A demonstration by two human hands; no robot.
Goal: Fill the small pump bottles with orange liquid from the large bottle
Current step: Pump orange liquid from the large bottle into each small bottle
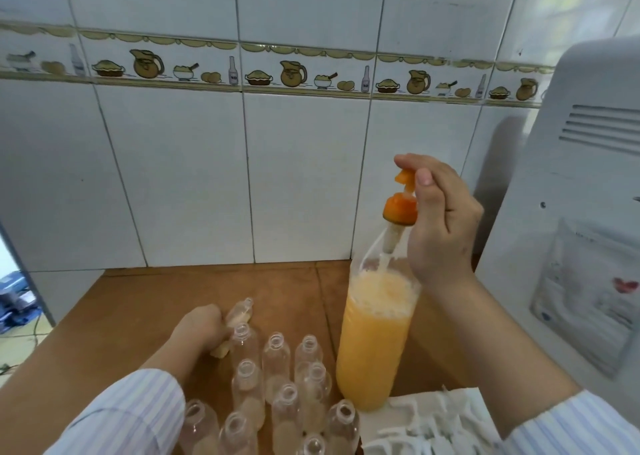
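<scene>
The white appliance (571, 212) loomed to the outside of the right hand (440, 219), and the brown counter (138, 316) ran under everything! Next in size, the large bottle (375, 343) stood directly below that right hand, upright on the counter, mostly full of orange liquid with foam on top. The right hand had its fingers curled around the orange pump (401, 205), thumb and fingertip pinched on the nozzle head, the pump lifted clear of the neck with its tube trailing down into the bottle's mouth.

Over to the left hand (202, 330): it gripped one small bottle (239, 314), tilted, mouth pointing away and up, with a little pale liquid inside, just beyond the cluster. Nearer the body from that grip stood the cluster of small bottles (277, 385), uncapped, upright, packed close, touching the large bottle's near side. White pump tops (426, 423) lay heaped below the right forearm.

By my reckoning this was early going: the standing bottles looked clear or held only a pale trace at the bottom, none visibly filled orange, none capped. Nearly all the filling, and every cap, remained to do.
</scene>
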